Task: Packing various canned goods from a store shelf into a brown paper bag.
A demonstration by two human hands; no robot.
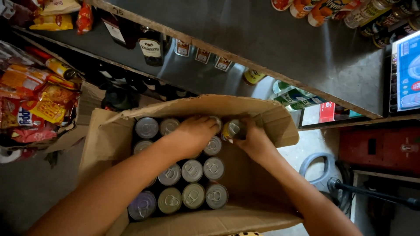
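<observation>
An open cardboard box [105, 140] sits below me, packed with several upright drink cans [192, 171] showing silver pull-tab tops. My left hand [194, 133] reaches into the far side of the box and curls over a can that its fingers hide. My right hand [253, 140] is closed around a yellow-sided can [233, 129], tilted and lifted just above the others at the box's far right. The right part of the box shows bare cardboard floor.
A grey shelf board [271, 39] runs above the box, with dark bottles [151, 48] and small cartons beneath it. Snack packets [39, 105] hang at the left. A red case [380, 148] and a grey hose [323, 175] lie at the right.
</observation>
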